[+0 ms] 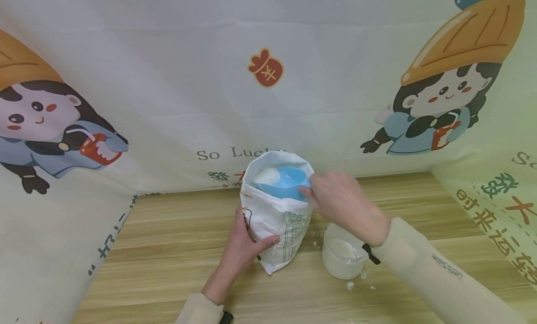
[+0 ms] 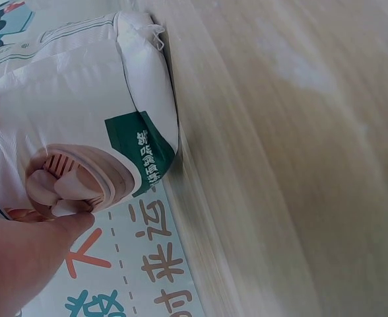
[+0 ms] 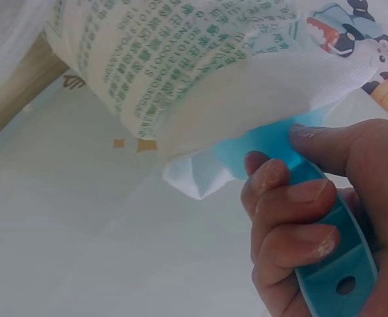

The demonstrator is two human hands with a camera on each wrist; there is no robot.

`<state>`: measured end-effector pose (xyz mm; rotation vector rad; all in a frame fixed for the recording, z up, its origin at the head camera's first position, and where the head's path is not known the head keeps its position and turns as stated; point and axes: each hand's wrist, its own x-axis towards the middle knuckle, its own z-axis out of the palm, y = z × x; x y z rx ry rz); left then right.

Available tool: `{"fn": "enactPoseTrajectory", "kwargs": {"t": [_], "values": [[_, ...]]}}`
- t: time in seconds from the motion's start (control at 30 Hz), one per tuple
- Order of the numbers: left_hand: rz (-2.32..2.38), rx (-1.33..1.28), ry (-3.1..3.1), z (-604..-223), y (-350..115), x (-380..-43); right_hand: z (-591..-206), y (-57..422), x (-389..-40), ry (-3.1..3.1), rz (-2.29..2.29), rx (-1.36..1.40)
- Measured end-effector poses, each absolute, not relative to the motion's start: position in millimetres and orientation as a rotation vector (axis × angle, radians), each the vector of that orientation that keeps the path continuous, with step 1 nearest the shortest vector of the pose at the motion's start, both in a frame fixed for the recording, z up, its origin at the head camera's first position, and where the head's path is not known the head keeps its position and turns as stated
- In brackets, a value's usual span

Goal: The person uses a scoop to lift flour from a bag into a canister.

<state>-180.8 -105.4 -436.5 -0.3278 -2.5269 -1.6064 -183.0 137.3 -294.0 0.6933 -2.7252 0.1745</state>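
Observation:
A white bag of flour [image 1: 274,221] stands open at its top on the wooden table. My left hand [image 1: 241,247] grips its left side, thumb across the front. The left wrist view shows the thumb and fingers of the left hand [image 2: 22,257] on the printed bag [image 2: 62,105]. At the bag's mouth is a blue scoop [image 1: 285,186] with white flour at its far end. My right hand [image 1: 346,200] holds the scoop's handle. In the right wrist view, fingers curl round the blue handle [image 3: 339,264], flour dusting them; the scoop's front is hidden behind the bag's rim.
A clear round tub [image 1: 341,254] with flour in it stands on the table [image 1: 176,254], below my right forearm. Crumbs of flour [image 1: 350,285] lie beside the tub. A printed cloth backdrop [image 1: 189,81] rises behind and on both sides.

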Motion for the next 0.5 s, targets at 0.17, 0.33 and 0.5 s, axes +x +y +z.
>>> {"fn": "enactPoseTrajectory", "kwargs": {"t": [0.17, 0.33, 0.5], "values": [[-1.599, -0.312, -2.548, -437, -106, -182, -297, 146, -185, -2.703, 0.231, 0.705], [-1.605, -0.315, -2.54, -436, -106, -182, -299, 152, -186, -2.692, 0.313, 0.73], [-1.606, -0.317, -2.535, -436, -106, -182, -302, 157, -185, -2.674, 0.385, 0.739]]}}
